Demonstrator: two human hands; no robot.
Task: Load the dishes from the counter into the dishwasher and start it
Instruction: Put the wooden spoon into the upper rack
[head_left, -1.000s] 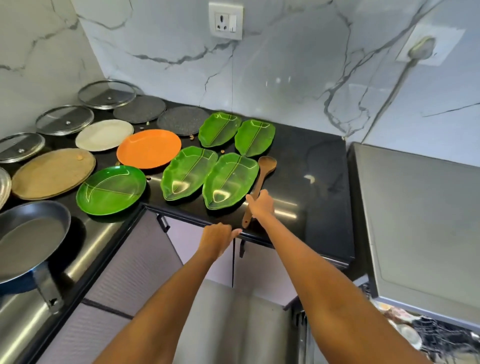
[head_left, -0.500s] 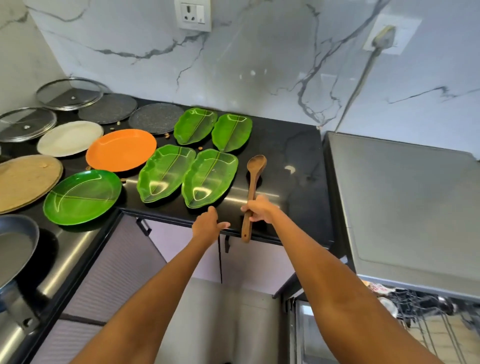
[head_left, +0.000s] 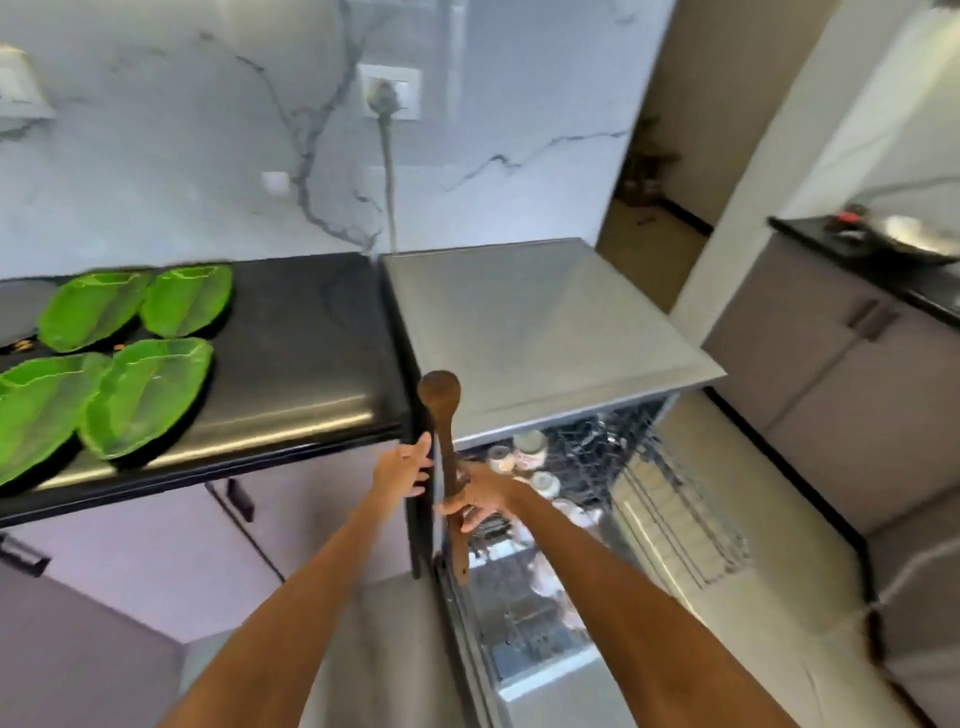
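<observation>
Head view, and the right hand (head_left: 475, 499) has its fingers (head_left: 451, 512) curled round the handle of the long dark-brown wooden spoon (head_left: 445, 457), grasping it a little below the middle. The spoon stands nearly upright: round bowl up at twelve o'clock, handle tip down at six, poking out below the fist. It hangs in the air just off the right-hand edge of the glossy black stone table (head_left: 306, 332), over the near-left corner of the open stainless-steel dishwasher (head_left: 540, 322).

The left hand (head_left: 402, 470) sits just beside the spoon at nine o'clock, fingers spread and released, gripping nothing. Whether its fingertips touch the table's edge I cannot tell.

Here is the relation that matters: the dishwasher rack (head_left: 587, 467) lies from the spoon at roughly three to four o'clock and lower, so the right hand is plainly the nearer one. By my reading, that long axis needs tipping over before the spoon goes among the wires.

The count: one wooden spoon, two hands, and four green leaf-shaped plates (head_left: 145, 395) waiting on the table at nine to ten o'clock. Several pale cups or bowls (head_left: 530, 444) sit in the rack; too blurred to number.
</observation>
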